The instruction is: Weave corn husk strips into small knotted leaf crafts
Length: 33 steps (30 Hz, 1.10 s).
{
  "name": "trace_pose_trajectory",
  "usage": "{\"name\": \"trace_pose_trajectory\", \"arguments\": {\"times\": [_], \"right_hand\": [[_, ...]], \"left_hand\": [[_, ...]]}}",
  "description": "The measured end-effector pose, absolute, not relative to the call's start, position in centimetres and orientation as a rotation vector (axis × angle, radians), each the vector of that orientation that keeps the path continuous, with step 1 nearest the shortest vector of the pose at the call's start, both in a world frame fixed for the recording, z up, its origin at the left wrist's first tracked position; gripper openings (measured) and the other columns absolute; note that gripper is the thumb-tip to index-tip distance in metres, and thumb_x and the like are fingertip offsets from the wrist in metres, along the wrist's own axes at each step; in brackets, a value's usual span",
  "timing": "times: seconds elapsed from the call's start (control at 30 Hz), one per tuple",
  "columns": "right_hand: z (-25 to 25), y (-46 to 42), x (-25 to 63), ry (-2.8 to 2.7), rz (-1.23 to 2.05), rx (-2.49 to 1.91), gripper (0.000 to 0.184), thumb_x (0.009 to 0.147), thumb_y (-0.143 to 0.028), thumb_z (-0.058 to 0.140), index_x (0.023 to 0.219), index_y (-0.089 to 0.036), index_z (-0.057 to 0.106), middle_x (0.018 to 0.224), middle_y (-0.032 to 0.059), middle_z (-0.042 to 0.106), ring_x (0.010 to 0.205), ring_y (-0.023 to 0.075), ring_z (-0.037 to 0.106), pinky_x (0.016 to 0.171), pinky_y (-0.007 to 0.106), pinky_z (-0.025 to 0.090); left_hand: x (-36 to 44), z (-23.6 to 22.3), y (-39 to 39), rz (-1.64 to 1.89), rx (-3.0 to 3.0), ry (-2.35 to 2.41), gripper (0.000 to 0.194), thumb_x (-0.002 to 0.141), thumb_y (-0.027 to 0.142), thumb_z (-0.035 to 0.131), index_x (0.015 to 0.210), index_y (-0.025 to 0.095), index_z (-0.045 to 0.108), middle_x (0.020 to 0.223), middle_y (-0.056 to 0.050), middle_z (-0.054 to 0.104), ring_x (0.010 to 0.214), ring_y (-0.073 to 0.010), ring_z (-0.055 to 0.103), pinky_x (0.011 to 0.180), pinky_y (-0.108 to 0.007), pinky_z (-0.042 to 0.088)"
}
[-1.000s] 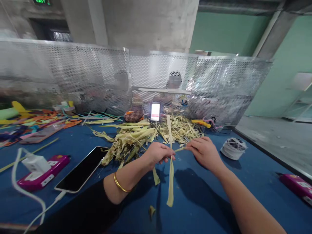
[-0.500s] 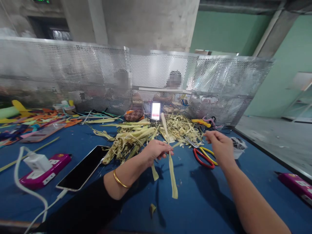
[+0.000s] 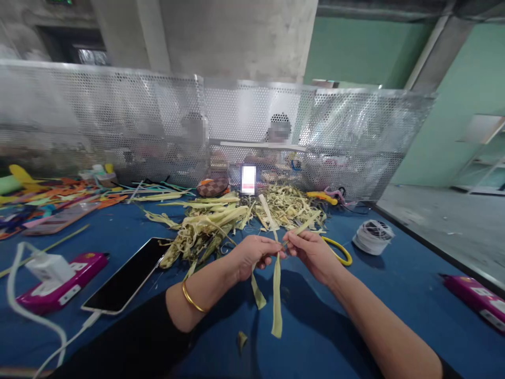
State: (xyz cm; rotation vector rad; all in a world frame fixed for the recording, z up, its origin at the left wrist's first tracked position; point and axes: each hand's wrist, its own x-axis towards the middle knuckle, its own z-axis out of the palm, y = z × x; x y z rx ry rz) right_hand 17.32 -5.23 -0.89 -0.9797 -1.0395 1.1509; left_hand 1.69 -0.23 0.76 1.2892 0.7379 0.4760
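My left hand [image 3: 252, 255], with a gold bangle on the wrist, pinches pale green-yellow corn husk strips [image 3: 277, 300] above the blue table. One long strip hangs straight down and also stands up above the fingers; a shorter husk end [image 3: 258, 296] dangles beside it. My right hand [image 3: 313, 251] meets the left, its thumb and fingers closed on a husk piece [image 3: 308, 222] that points up and right. The fingers partly hide where the strips cross. Behind my right hand shows a yellow scissor handle [image 3: 342, 250]; the rest of the scissors is covered.
Husk heaps [image 3: 209, 226] and shredded husk [image 3: 292, 205] lie ahead, before a perforated screen [image 3: 158, 121]. A charging phone [image 3: 128, 276] and a purple power strip [image 3: 84, 268] are left. A white twine roll [image 3: 373, 237] and another purple strip [image 3: 475, 297] are right. People sit beyond the screen.
My right hand has come left and down from above the scissors to meet my left hand, and now grips the husk there. The scissors have become mostly covered.
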Motion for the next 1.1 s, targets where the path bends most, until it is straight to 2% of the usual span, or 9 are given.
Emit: {"name": "trace_pose_trajectory", "arguments": {"times": [0.13, 0.3, 0.53, 0.67, 0.77, 0.87, 1.0, 1.1], "right_hand": [[-1.0, -5.1, 17.2, -1.026, 1.034, -1.090, 0.030, 0.060, -0.043, 0.076, 0.065, -0.015, 0.066, 0.054, -0.0005, 0.060, 0.048, 0.0104, 0.053, 0.054, 0.025, 0.041], [-1.5, -4.7, 16.8, -1.015, 0.859, -1.123, 0.032, 0.060, -0.043, 0.076, 0.053, -0.016, 0.061, 0.047, -0.0027, 0.054, 0.044, 0.0081, 0.046, 0.051, 0.024, 0.040], [-1.0, -4.1, 18.9, -0.685, 0.762, -0.990, 0.033, 0.050, -0.041, 0.083, 0.060, -0.014, 0.066, 0.055, -0.0014, 0.058, 0.047, 0.0067, 0.047, 0.045, 0.021, 0.038], [-0.9, -4.1, 19.8, -0.634, 0.830, -0.950, 0.030, 0.052, -0.035, 0.082, 0.066, -0.014, 0.067, 0.052, -0.0017, 0.057, 0.046, 0.0067, 0.048, 0.046, 0.020, 0.042], [-0.7, -4.2, 20.6, -0.600, 0.823, -0.950, 0.031, 0.050, -0.031, 0.083, 0.072, -0.016, 0.067, 0.061, 0.0007, 0.064, 0.052, 0.0097, 0.056, 0.051, 0.023, 0.047], [-0.3, -4.6, 21.0, -0.624, 0.781, -1.037, 0.034, 0.055, -0.038, 0.080, 0.079, -0.018, 0.066, 0.076, 0.0048, 0.070, 0.062, 0.0152, 0.063, 0.055, 0.026, 0.050], [-0.2, -5.6, 18.8, -1.088, 0.895, -1.332, 0.044, 0.070, -0.058, 0.063, 0.076, -0.014, 0.067, 0.067, 0.0074, 0.069, 0.057, 0.0170, 0.063, 0.057, 0.029, 0.049], [-0.9, -6.5, 15.8, -1.552, 0.698, -1.522, 0.036, 0.081, -0.050, 0.052, 0.070, -0.017, 0.062, 0.065, 0.0046, 0.067, 0.054, 0.0157, 0.061, 0.053, 0.026, 0.043]], "left_hand": [[1.9, 0.3, -0.3, 0.492, 1.342, 0.701, 0.021, 0.067, 0.033, 0.066, 0.066, 0.013, 0.066, 0.063, 0.000, 0.061, 0.041, -0.0023, 0.038, 0.038, -0.019, 0.022], [2.1, 0.3, -0.8, 0.600, 1.428, 0.786, 0.017, 0.067, 0.029, 0.063, 0.065, 0.012, 0.067, 0.069, -0.004, 0.066, 0.042, -0.0037, 0.042, 0.039, -0.018, 0.027], [2.4, 0.9, -1.1, 0.677, 1.437, 0.865, 0.012, 0.066, 0.020, 0.060, 0.064, 0.012, 0.069, 0.060, -0.004, 0.065, 0.042, -0.0054, 0.043, 0.037, -0.017, 0.029], [2.3, 0.8, -0.9, 0.650, 1.367, 0.872, 0.012, 0.067, 0.020, 0.062, 0.063, 0.012, 0.069, 0.062, -0.005, 0.066, 0.042, -0.0052, 0.045, 0.037, -0.017, 0.029], [2.1, 0.7, -0.6, 0.646, 1.318, 0.849, 0.012, 0.068, 0.022, 0.064, 0.064, 0.012, 0.070, 0.066, -0.006, 0.068, 0.042, -0.0050, 0.045, 0.037, -0.018, 0.027], [1.9, 0.9, -0.3, 0.711, 1.283, 0.852, 0.014, 0.070, 0.023, 0.065, 0.064, 0.011, 0.070, 0.070, -0.007, 0.069, 0.043, -0.0048, 0.046, 0.037, -0.017, 0.027], [1.9, 1.1, -0.1, 0.840, 1.258, 0.894, 0.015, 0.074, 0.022, 0.063, 0.067, 0.011, 0.069, 0.073, -0.007, 0.070, 0.043, -0.0050, 0.048, 0.036, -0.017, 0.028], [2.1, 0.9, -0.2, 0.871, 1.213, 0.915, 0.014, 0.075, 0.021, 0.062, 0.069, 0.011, 0.069, 0.073, -0.007, 0.070, 0.041, -0.0052, 0.048, 0.035, -0.018, 0.027]]}}
